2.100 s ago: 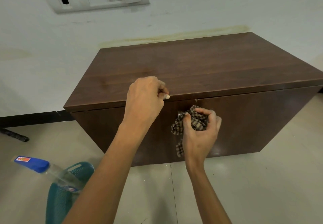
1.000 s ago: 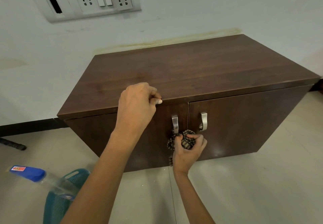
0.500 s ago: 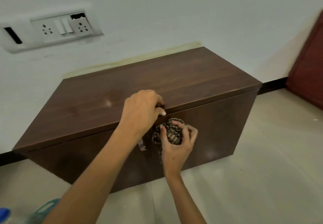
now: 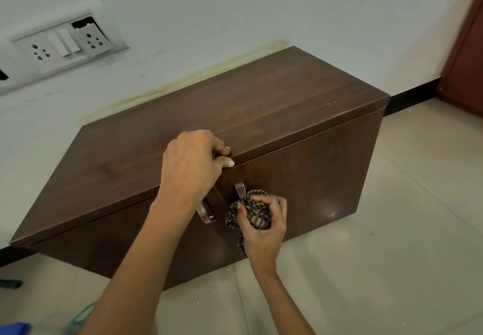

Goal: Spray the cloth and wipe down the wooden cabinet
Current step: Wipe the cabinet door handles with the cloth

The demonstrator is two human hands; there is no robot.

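A low dark wooden cabinet [image 4: 261,104] with two doors stands on the floor against the white wall. My left hand [image 4: 192,163] grips its front top edge near the middle, fingers curled over the lip. My right hand [image 4: 264,226] holds a bunched checked brown cloth [image 4: 252,210] pressed against the right door, just below the right metal handle [image 4: 240,189]. The left metal handle [image 4: 206,213] shows under my left wrist. Of the spray bottle, only its blue cap [image 4: 14,329] shows at the bottom left corner.
A green plastic item [image 4: 81,320] lies on the tiled floor at the bottom left. A socket and switch panel [image 4: 65,44] sits on the wall above. A reddish-brown door [image 4: 467,60] stands at the far right, beyond the cabinet's end.
The view has swung to the right and the bottle has slid almost out of frame. My right hand with the cloth moved up and down over the door fronts near the handles. My left hand stayed on the edge.
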